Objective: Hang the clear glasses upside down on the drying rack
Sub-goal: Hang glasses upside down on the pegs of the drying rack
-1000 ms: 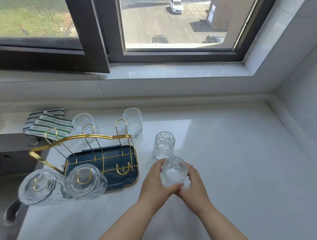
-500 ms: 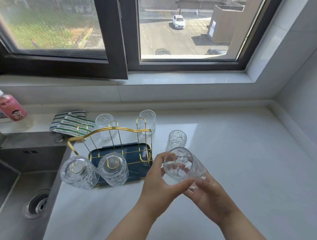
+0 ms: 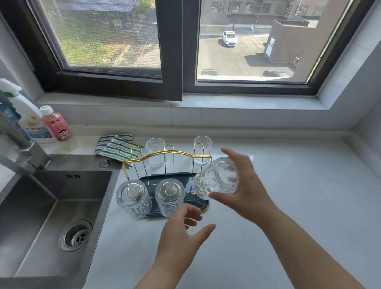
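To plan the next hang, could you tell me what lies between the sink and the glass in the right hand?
In the head view, two upturned glasses hang on the rack's front prongs.

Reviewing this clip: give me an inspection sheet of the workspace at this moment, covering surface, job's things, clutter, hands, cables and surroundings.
Surface: pale countertop, steel sink set in at the left.
Job's things: gold wire drying rack on a dark blue tray; two glasses hung upside down on its front pegs, left hung glass and middle hung glass; two upright glasses behind the rack, rear left glass and rear right glass; held glass tilted above the rack's front right corner.
Clutter: striped cloths, spray bottle, pink bottle.
Hands: right hand grips the held glass; left hand open, holding nothing.
Cables: nothing seen.
Surroundings: window overlooking a street, faucet at the sink.
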The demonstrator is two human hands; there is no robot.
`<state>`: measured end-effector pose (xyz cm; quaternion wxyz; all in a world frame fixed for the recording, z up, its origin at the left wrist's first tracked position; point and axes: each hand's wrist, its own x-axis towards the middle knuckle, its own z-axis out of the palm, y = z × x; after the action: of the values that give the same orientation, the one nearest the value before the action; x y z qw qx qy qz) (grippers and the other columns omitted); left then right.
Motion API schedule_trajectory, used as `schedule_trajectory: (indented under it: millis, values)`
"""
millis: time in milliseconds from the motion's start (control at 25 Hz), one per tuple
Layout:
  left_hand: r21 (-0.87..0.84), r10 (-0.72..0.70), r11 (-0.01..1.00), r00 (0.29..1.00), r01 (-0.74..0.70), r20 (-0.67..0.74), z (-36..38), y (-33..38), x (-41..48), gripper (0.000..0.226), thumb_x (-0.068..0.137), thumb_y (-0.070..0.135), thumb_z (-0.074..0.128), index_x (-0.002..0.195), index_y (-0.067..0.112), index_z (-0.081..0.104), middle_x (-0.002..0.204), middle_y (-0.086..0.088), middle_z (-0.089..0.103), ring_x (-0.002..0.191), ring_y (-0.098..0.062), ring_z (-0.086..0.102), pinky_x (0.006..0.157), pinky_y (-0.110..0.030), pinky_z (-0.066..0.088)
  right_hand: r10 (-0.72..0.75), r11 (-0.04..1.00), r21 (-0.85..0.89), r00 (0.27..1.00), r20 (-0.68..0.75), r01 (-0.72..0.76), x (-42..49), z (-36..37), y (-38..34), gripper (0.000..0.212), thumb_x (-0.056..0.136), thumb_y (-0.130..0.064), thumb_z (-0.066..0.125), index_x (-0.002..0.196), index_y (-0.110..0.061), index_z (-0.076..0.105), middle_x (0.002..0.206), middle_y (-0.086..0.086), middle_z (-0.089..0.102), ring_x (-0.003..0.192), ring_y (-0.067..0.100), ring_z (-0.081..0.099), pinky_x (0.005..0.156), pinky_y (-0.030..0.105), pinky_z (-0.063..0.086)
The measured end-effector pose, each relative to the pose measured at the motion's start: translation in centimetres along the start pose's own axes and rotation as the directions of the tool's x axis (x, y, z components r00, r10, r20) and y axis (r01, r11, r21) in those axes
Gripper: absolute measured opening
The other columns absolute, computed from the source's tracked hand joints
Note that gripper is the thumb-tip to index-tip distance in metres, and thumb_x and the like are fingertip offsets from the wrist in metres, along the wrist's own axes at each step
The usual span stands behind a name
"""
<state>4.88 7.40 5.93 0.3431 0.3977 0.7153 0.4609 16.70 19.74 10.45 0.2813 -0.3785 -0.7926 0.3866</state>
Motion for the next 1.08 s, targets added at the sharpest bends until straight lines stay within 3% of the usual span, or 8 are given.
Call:
schedule_trajectory:
  millis: [120,280,560,680,800,880,960,1080]
  values:
    - [0.041,0.037,0.998,0.999,-0.037,0.001,-0.9,0.1,0.4,0.025,0.068,0.027,0.078,0.081,0.028,0.058,0.083,0.011,0.066,0.079,-0.001,0.058,0.070,-0.010,0.042,0.005,0.992,-0.128,0.998,0.061,0.003,1.1,2.4,0.7,0.092,0.061,-0.011,0.080,0.136,-0.027,0.030,0.125,-0.007,0.038,0.115,0.012,0.045,0.098,0.026,0.042]
    - [0.065,0.113,0.992,0.992,-0.110,-0.053,-1.7,0.3,1.6,0.025,0.069,0.023,0.078,0.083,0.027,0.057,0.086,0.012,0.065,0.085,0.002,0.056,0.072,-0.003,0.040,0.059,0.981,-0.186,0.997,0.057,-0.047,1.7,4.4,2.6,0.084,0.059,-0.013,0.082,0.131,-0.021,0.039,0.130,-0.001,0.040,0.116,0.017,0.047,0.092,0.019,0.036]
    - [0.239,0.263,0.942,0.960,-0.234,-0.099,-0.5,1.5,4.8,0.050,0.070,0.020,0.077,0.111,0.027,0.048,0.103,0.016,0.049,0.098,-0.001,0.047,0.088,-0.011,0.037,0.142,0.989,-0.053,0.988,0.062,-0.139,1.3,6.1,4.8,0.089,0.062,-0.015,0.077,0.137,-0.028,0.030,0.132,-0.003,0.047,0.120,0.013,0.047,0.098,0.023,0.038]
    - [0.350,0.289,0.906,0.952,-0.239,-0.100,0.6,1.4,5.7,0.056,0.069,0.021,0.077,0.116,0.024,0.048,0.108,0.015,0.047,0.105,-0.006,0.044,0.098,-0.026,0.037,0.154,0.986,0.044,0.983,0.101,-0.159,1.0,6.1,5.5,0.094,0.062,-0.021,0.078,0.138,-0.033,0.024,0.130,-0.009,0.046,0.118,0.005,0.047,0.094,0.011,0.035]
    - [0.405,0.387,0.860,0.915,-0.311,-0.119,2.0,1.1,5.3,0.054,0.066,0.025,0.077,0.112,0.030,0.048,0.107,0.017,0.051,0.104,-0.006,0.046,0.097,-0.022,0.029,0.135,0.987,0.061,0.974,0.183,-0.148,0.3,4.4,7.1,0.093,0.065,-0.022,0.077,0.138,-0.036,0.020,0.136,-0.018,0.036,0.126,-0.004,0.037,0.101,0.006,0.028]
    - [0.394,0.465,0.824,0.883,-0.408,-0.058,3.6,1.0,4.5,0.049,0.068,0.031,0.071,0.110,0.032,0.047,0.108,0.018,0.053,0.104,-0.002,0.045,0.098,-0.017,0.026,0.143,0.986,0.065,0.979,0.146,-0.154,-0.1,2.4,9.0,0.091,0.067,-0.013,0.076,0.132,-0.043,0.021,0.136,-0.023,0.032,0.126,-0.009,0.033,0.103,0.004,0.024]
    - [0.347,0.516,0.792,0.855,-0.503,0.062,5.7,0.7,3.8,0.043,0.072,0.036,0.065,0.111,0.033,0.047,0.109,0.018,0.052,0.106,0.000,0.046,0.100,-0.011,0.025,0.228,0.969,0.103,0.973,-0.022,-0.225,0.0,0.6,11.3,0.087,0.066,-0.006,0.077,0.126,-0.042,0.026,0.131,-0.015,0.037,0.120,-0.001,0.041,0.100,0.011,0.031]
    - [0.240,0.422,0.851,0.881,-0.466,0.215,8.9,0.2,4.4,0.043,0.074,0.041,0.059,0.114,0.037,0.041,0.111,0.023,0.045,0.104,0.002,0.046,0.095,-0.006,0.028,0.408,0.910,0.131,0.905,-0.118,-0.393,1.4,-0.4,14.7,0.090,0.066,-0.007,0.078,0.135,-0.027,0.024,0.130,-0.003,0.036,0.118,0.015,0.042,0.098,0.025,0.031]
